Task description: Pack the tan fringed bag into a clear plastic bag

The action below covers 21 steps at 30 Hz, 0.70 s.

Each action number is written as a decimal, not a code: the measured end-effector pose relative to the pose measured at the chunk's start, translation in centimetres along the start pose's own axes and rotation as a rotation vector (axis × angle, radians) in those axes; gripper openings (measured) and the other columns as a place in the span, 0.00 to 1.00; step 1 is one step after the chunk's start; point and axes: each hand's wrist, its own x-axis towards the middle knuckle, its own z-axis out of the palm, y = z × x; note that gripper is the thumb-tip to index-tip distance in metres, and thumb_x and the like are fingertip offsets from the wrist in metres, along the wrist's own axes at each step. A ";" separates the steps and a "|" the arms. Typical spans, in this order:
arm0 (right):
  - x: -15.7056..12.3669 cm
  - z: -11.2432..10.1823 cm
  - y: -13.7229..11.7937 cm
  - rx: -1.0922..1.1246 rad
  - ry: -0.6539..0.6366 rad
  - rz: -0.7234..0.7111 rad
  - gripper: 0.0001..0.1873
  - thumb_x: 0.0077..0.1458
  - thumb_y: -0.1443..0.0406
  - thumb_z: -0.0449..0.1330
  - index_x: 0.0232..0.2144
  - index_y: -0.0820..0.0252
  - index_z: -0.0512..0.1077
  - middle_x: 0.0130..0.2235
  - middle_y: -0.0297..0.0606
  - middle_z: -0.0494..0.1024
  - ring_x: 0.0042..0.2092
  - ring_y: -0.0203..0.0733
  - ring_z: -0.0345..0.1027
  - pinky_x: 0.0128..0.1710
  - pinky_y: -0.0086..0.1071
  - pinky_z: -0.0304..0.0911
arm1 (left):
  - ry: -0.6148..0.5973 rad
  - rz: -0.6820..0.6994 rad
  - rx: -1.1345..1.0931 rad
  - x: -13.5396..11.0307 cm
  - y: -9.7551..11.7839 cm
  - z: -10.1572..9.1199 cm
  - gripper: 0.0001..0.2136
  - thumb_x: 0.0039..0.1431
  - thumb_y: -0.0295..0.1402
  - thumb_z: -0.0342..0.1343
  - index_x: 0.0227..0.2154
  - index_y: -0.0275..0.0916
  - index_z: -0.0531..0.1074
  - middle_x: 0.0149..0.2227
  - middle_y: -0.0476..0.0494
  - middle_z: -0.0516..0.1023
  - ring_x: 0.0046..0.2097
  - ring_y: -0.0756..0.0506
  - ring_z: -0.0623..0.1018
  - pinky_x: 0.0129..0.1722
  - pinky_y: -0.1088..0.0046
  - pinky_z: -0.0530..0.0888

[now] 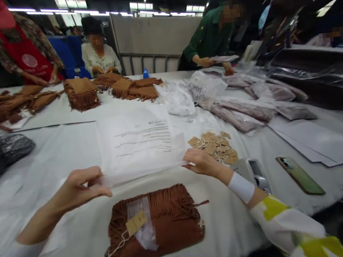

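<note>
A clear plastic bag [142, 144] with printed lines of text lies flat, its near edge stretched between my hands. My left hand [83, 186] grips the near left corner, thumb and fingertips at the film. At the other end of that edge, my right hand [201, 162] pinches the near right corner. Just below, closer to me, rests a brown fringed handbag [171, 231]. On top of it are a small clear packet [144, 241] and a tan paper tag [136, 222] on a white string, which runs to metal hardware at the bag's left end.
Loose tan tags [215, 146] lie beyond my right hand. To the right are a phone [300, 173], a grey device [258, 172] and white paper sheets [318, 138]. Wrapped items [238, 112] and brown fringed bags [81, 93] lie farther back, where several people stand or sit.
</note>
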 end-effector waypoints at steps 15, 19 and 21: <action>-4.2 9.4 0.4 0.316 -0.265 0.183 0.09 0.53 0.71 0.50 0.29 0.57 0.70 0.28 0.35 0.74 0.32 0.39 0.66 0.35 0.31 0.61 | -0.366 0.130 0.563 -5.8 -8.7 8.2 0.10 0.66 0.32 0.42 0.32 0.42 0.67 0.30 0.48 0.71 0.34 0.46 0.70 0.41 0.67 0.64; -3.1 8.7 0.2 0.482 -0.342 0.306 0.08 0.54 0.66 0.52 0.25 0.58 0.69 0.24 0.31 0.72 0.27 0.36 0.63 0.30 0.28 0.58 | -0.370 0.159 0.655 -5.9 -8.7 8.5 0.10 0.66 0.35 0.44 0.30 0.41 0.65 0.31 0.47 0.72 0.36 0.45 0.71 0.38 0.67 0.62; -2.6 8.5 0.2 0.565 -0.358 0.385 0.10 0.55 0.62 0.54 0.25 0.59 0.69 0.23 0.30 0.71 0.26 0.34 0.61 0.28 0.27 0.57 | -0.362 0.171 0.655 -6.1 -8.8 8.8 0.11 0.66 0.35 0.44 0.29 0.41 0.65 0.30 0.46 0.71 0.35 0.44 0.70 0.36 0.68 0.63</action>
